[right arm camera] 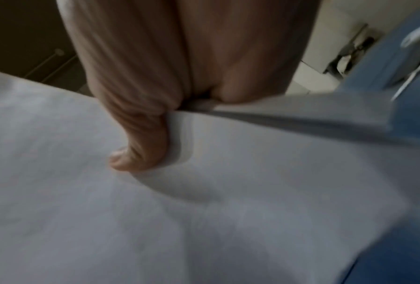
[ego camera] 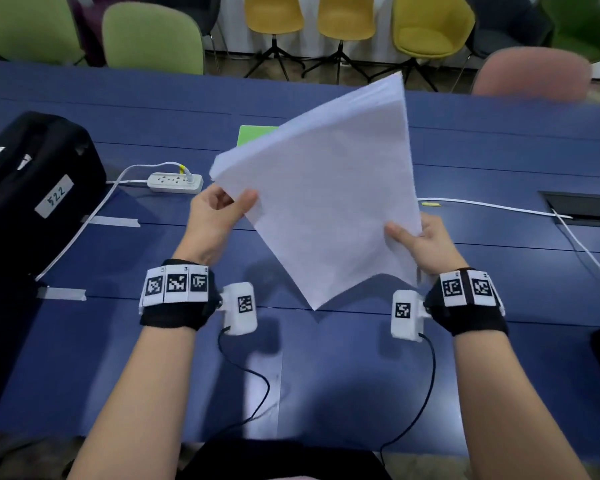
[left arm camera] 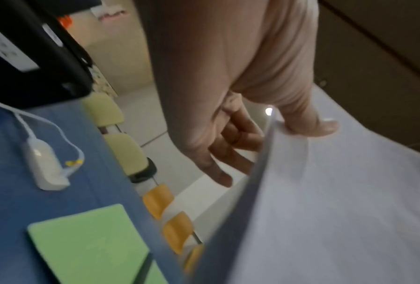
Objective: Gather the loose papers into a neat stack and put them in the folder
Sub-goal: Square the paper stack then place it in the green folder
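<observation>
A stack of white papers (ego camera: pixel 329 188) is held up above the blue table (ego camera: pixel 153 341), turned so that one corner points down at the tabletop. My left hand (ego camera: pixel 222 209) pinches its left edge, thumb on the front, fingers behind. My right hand (ego camera: pixel 420 244) grips the right edge the same way. The left wrist view has the thumb on the papers (left arm camera: pixel 325 192) and the fingers (left arm camera: pixel 228 146) behind the sheets. In the right wrist view the thumb presses on the papers (right arm camera: pixel 204 192). The green folder (ego camera: pixel 253 135) lies flat on the table behind the papers, mostly hidden; it also appears as the green folder (left arm camera: pixel 87 246).
A black bag (ego camera: pixel 28 188) stands at the left. A white power strip (ego camera: pixel 175 181) with its cable lies near it, and another white cable (ego camera: pixel 499 207) runs to a table socket (ego camera: pixel 582 206) at the right. Chairs (ego camera: pixel 430 29) line the far side.
</observation>
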Motion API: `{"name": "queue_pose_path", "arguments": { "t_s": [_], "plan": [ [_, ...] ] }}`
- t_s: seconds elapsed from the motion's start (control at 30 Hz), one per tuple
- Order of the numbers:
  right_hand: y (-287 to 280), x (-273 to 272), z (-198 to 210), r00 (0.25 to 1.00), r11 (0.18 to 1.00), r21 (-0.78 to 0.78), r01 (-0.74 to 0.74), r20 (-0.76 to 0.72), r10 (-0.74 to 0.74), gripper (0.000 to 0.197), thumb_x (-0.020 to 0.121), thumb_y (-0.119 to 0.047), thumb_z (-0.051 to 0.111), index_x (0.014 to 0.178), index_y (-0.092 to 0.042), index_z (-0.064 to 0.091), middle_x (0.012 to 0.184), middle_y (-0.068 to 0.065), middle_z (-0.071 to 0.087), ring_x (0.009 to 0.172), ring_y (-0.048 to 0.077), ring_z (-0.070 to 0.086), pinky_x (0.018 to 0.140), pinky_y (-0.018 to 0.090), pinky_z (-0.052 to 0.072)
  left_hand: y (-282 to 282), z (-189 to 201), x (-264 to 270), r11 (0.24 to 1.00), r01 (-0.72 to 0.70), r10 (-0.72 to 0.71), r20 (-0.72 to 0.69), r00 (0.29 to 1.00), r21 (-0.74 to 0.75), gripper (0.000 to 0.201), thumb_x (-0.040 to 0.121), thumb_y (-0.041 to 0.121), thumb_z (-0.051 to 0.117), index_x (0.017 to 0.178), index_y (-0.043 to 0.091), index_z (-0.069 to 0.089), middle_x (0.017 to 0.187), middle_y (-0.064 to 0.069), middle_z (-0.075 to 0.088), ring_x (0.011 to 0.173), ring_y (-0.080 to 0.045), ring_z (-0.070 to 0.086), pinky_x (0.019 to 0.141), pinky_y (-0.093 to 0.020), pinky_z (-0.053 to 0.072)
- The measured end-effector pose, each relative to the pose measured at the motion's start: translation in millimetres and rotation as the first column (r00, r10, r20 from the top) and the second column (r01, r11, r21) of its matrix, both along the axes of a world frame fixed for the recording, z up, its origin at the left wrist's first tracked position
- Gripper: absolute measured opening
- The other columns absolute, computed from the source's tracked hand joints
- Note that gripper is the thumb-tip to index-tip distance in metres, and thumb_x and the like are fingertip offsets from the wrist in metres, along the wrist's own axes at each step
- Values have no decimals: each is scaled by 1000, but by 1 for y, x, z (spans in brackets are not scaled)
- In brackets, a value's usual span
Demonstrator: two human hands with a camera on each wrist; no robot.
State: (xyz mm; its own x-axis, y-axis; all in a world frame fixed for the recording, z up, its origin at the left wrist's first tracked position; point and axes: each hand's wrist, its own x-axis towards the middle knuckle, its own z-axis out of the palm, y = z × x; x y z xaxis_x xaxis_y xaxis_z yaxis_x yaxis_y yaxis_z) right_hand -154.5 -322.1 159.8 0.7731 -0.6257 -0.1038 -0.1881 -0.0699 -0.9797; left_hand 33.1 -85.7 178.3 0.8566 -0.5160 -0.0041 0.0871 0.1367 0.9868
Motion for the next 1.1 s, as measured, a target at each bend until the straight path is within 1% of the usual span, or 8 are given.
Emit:
{"name": "queue_pose_path", "arguments": {
  "t_s": [0.17,0.37,0.47,0.57,0.7,0.87,1.0,1.1],
  "plan": [
    [25,12,-19,1000,999,40,16,-22,-15,21,86,2,63,89,-18,64,64,-18,70,61,-8,64,70,22,53,-25,-3,-33,996,85,-85,8,996,-22,25,73,11,77,94,22,68,90,11,75,89,-4,69,81,-23,55],
    [47,7,-31,1000,998,52,-24,0,24,33,81,-1,69,89,-31,60,94,-11,64,73,-19,62,72,8,49,-25,-35,-45,987,27,-9,-119,993,156,16,79,12,74,93,17,70,87,8,73,77,1,69,72,-18,53],
    [48,13,-20,994,994,95,59,86,-68,16,76,-36,74,84,-26,65,92,-7,66,73,-11,63,75,14,49,-23,-27,-41,987,-24,44,-126,991,158,16,82,30,71,78,20,59,76,3,60,67,-6,59,71,-22,44],
    [46,20,-7,968,980,139,145,187,-169,55,63,-70,67,77,-17,68,87,-1,64,83,10,58,81,27,46,-27,-19,-39,983,-116,138,-162,977,139,53,65,62,71,67,21,37,71,-3,34,66,-17,36,61,-29,29],
    [47,29,-2,933,964,84,253,240,-266,21,79,-28,62,61,-22,72,72,-10,67,80,11,57,83,30,42,-38,-16,-44,977,-173,197,-221,955,123,39,80,45,69,66,15,49,63,-2,50,58,-16,49,59,-26,40],
    [47,32,-2,925,956,127,263,250,-288,21,75,-16,55,74,-23,75,82,-1,72,90,22,62,95,46,46,-43,-19,-43,973,-205,227,-264,937,109,24,81,34,72,70,16,59,62,3,63,59,-14,60,63,-24,49],
    [47,32,-2,952,973,116,199,214,-220,19,82,-40,62,93,-27,72,96,-4,74,98,15,63,97,36,45,-41,-15,-39,981,-136,169,-256,952,141,25,83,38,68,77,15,59,61,7,65,54,-6,62,50,-13,48],
    [48,30,-3,986,999,5,41,160,-41,23,83,-25,69,106,-30,67,100,-12,71,94,3,64,86,18,50,-38,-13,-36,980,-35,69,-169,983,194,25,86,41,65,79,17,64,69,7,67,63,-6,62,57,-16,49]
  ]
}}
